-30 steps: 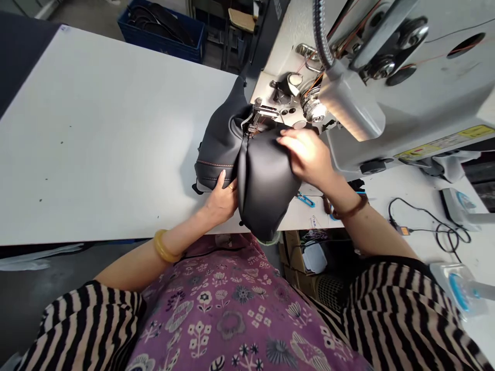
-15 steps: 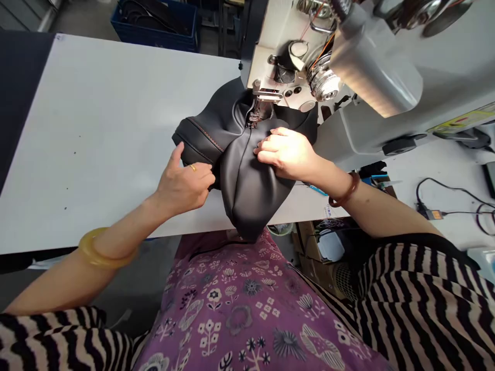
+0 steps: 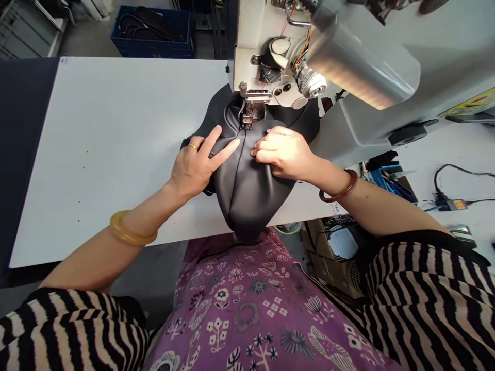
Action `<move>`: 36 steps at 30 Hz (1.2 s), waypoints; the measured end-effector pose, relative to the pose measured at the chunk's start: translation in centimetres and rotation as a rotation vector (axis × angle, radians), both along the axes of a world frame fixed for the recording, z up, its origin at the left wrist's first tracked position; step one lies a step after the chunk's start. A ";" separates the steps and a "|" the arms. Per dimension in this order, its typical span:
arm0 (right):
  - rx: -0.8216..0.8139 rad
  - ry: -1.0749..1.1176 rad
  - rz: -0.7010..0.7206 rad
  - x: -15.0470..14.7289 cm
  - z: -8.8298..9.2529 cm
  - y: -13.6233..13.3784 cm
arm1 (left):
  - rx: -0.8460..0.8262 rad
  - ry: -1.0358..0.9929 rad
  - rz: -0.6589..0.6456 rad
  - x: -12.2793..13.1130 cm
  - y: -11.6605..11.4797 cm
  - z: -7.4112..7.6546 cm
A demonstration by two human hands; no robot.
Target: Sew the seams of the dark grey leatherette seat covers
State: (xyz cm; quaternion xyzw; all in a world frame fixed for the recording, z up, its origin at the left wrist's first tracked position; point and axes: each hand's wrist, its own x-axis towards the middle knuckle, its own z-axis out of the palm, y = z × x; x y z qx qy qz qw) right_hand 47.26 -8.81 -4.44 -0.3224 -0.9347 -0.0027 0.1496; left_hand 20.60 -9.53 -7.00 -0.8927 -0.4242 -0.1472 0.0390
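Note:
A black leather cover [image 3: 243,198] with a centre seam lies bunched on the table, its upper end under the presser foot [image 3: 247,111] of a sewing machine. My left hand [image 3: 201,159] rests flat on the leather left of the seam, fingers spread, fingertips close to the seam. My right hand [image 3: 284,153] presses on the right of the seam with its fingers together and the leather gathered under them. The thumb of that hand is hidden. The needle is too small to make out among the parts above the foot.
The white table [image 3: 116,154] spreads left of the work. The sewing machine head [image 3: 359,56] and lamp fill the upper right. A blue crate [image 3: 152,33] of black strips stands beyond the table. A black cable [image 3: 452,190] and small tools lie on the right-hand table.
My left hand has moved from the leather's left edge onto its top, fingers spread beside the seam. My right hand stays near the seam. The view has tilted slightly.

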 end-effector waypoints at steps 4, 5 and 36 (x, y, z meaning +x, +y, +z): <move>0.050 0.065 0.049 0.9 -0.5 0.4 | -0.002 0.166 0.012 1.2 0.5 3.2; 0.058 0.068 0.059 1.0 -0.5 0.5 | -0.006 0.213 0.011 1.6 0.5 3.8; -0.138 0.225 0.034 1.8 0.7 3.4 | -0.052 0.088 -0.023 2.5 1.9 4.8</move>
